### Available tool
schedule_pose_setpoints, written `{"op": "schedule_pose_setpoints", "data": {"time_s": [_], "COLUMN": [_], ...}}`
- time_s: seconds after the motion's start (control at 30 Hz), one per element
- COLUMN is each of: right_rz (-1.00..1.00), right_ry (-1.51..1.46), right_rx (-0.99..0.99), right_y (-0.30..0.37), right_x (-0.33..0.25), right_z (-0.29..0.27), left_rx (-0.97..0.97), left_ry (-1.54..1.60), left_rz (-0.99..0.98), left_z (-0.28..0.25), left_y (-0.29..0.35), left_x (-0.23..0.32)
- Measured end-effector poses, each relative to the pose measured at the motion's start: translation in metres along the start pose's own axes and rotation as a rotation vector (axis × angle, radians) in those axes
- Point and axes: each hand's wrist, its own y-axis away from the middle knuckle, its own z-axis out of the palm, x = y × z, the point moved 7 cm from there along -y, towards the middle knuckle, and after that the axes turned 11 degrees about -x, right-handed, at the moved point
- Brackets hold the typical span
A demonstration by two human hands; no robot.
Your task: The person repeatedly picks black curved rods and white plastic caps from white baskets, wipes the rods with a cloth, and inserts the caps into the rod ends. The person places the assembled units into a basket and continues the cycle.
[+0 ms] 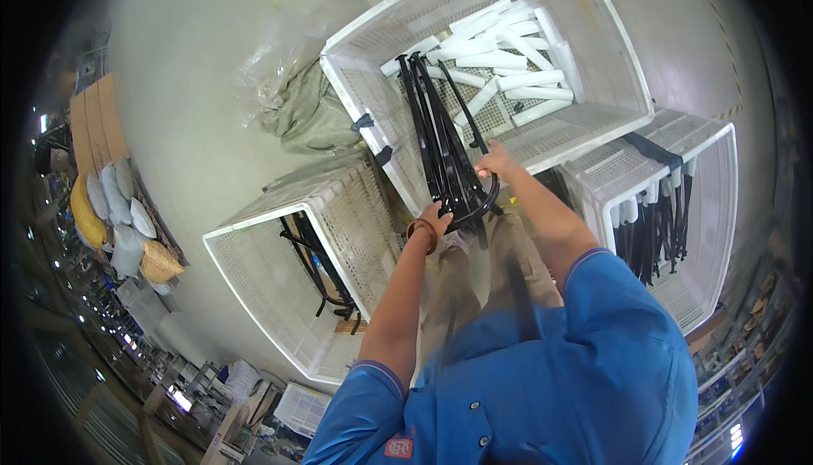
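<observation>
A bundle of long, glossy black tubes [440, 143] leans in a big white plastic crate [610, 58], their far ends on its floor and their near ends close to my body. My right hand [498, 162] is closed round one black tube with a hooked end [493, 198], to the right of the bundle. The bend of that tube curves back toward my left hand. At the bundle's near end, my left hand [434, 220] is closed on the black tubes; its fingertips are partly hidden. White foam sleeves [508, 58] lie loose across the crate floor.
At my left a tipped white crate [254, 249] holds several black bent tubes [318, 266]. Another white crate [711, 202] on my right contains black tubes with white-wrapped ends [656, 228]. Crumpled sheeting [309, 113] lies beside the big crate. Full sacks [127, 219] stand farther left.
</observation>
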Motion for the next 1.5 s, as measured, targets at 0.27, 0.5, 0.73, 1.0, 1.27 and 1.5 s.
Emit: {"op": "schedule_pose_setpoints", "data": {"time_s": [0.27,0.5,0.73,1.0,1.27,1.5], "right_rz": [-0.327,-0.929,-0.867,-0.764,-0.442,0.014], "right_ry": [0.094,0.752,0.797,1.006,-0.747,-1.142], "right_rx": [-0.020,0.260,0.663,1.169,0.957,0.672], "right_y": [0.171,0.524,0.774,0.729,0.491,0.240], "right_x": [-0.051,-0.026,0.087,0.232,0.625,0.782], "right_z": [-0.050,-0.032,0.038,0.006,-0.014,-0.017], "left_rx": [-0.010,0.386,0.030,-0.369,-0.164,0.160], "left_ry": [-0.016,0.046,-0.575,-0.545,-0.247,-0.129], "left_rz": [0.055,0.630,1.610,1.538,0.686,0.577], "left_z": [0.021,0.045,0.199,0.348,0.342,0.334], "left_y": [0.037,0.163,0.449,0.357,0.142,0.122], "left_x": [-0.056,0.035,0.225,0.252,0.160,0.114]}}
